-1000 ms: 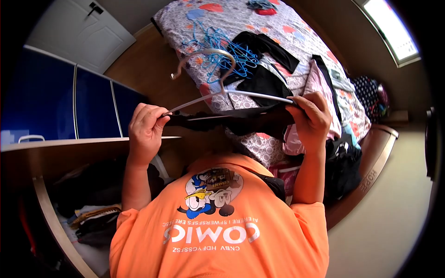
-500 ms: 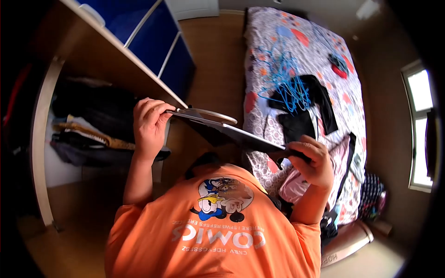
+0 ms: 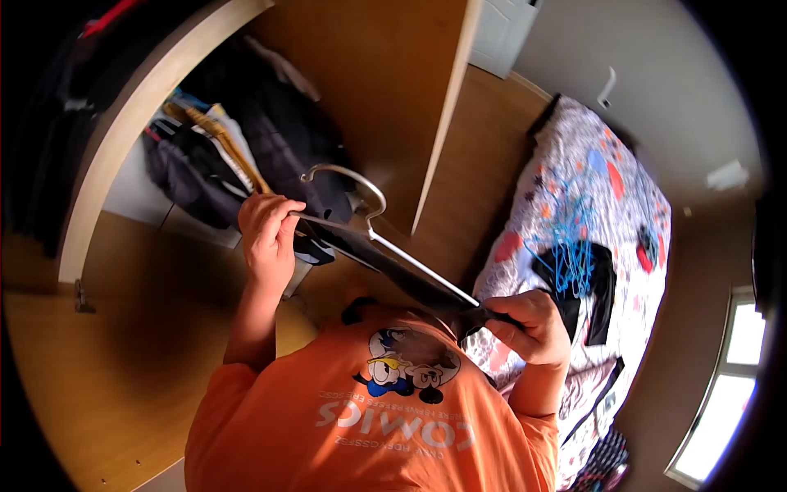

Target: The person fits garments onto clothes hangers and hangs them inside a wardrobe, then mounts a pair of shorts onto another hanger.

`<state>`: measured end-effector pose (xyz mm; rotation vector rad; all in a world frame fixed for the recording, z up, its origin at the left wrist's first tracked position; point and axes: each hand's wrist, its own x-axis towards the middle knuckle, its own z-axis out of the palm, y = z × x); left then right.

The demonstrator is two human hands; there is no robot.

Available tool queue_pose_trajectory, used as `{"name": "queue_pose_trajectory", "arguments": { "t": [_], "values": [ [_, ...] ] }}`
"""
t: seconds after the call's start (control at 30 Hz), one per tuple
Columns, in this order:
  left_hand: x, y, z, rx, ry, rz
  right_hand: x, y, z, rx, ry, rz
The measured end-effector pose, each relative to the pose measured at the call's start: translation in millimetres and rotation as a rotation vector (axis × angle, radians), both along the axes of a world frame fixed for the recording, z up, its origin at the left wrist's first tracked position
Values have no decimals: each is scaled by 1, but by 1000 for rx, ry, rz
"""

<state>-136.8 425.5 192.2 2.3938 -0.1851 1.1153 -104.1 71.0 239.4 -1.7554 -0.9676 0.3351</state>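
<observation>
A hanger (image 3: 425, 269) with a light bar and a curved metal hook is held up in front of my chest, and a dark garment (image 3: 379, 266) hangs from it. My left hand (image 3: 266, 238) pinches the garment's upper left end, close to the wardrobe. The other end is gripped by my right hand (image 3: 533, 328), fingers wrapped over the dark cloth beside the bar's tip. The hook points up and away from me. Much of the garment's lower part is hidden from this angle, so its exact kind cannot be told.
An open wardrobe (image 3: 86, 184) on the left holds several dark clothes (image 3: 275, 123). Its wooden door (image 3: 377, 78) stands ahead. To the right, a bed (image 3: 607, 176) with a patterned cover carries blue hangers (image 3: 574, 262) and a black garment (image 3: 605, 303). A window (image 3: 717, 402) is at far right.
My view and body have turned left toward the wardrobe, so the bed now lies farther right. The hanger's hook stands more upright. Both hands keep their hold.
</observation>
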Motion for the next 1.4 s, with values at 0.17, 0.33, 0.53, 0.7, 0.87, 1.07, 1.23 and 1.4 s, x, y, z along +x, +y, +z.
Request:
{"name": "queue_pose_trajectory", "arguments": {
  "t": [0.17,0.33,0.53,0.7,0.87,1.07,1.23,1.4],
  "values": [
    [-36,80,-10,-21,19,251,28,102,-13,11,92,158],
    [-69,166,-29,-108,98,473,39,215,-24,-124,260,287],
    [-79,243,-57,46,123,902,39,334,-53,-145,361,344],
    [-59,244,-59,-705,181,466,20,433,-79,-52,233,199],
    [-32,239,-27,-1285,121,90,6,510,-92,113,50,45],
    [-17,274,-34,-1144,7,329,4,562,-88,104,-36,3],
    [-9,303,-30,-1426,47,179,16,597,-88,51,-139,-91],
    [8,342,-33,-1361,32,195,25,626,-86,12,-106,-122]
  ]
}}
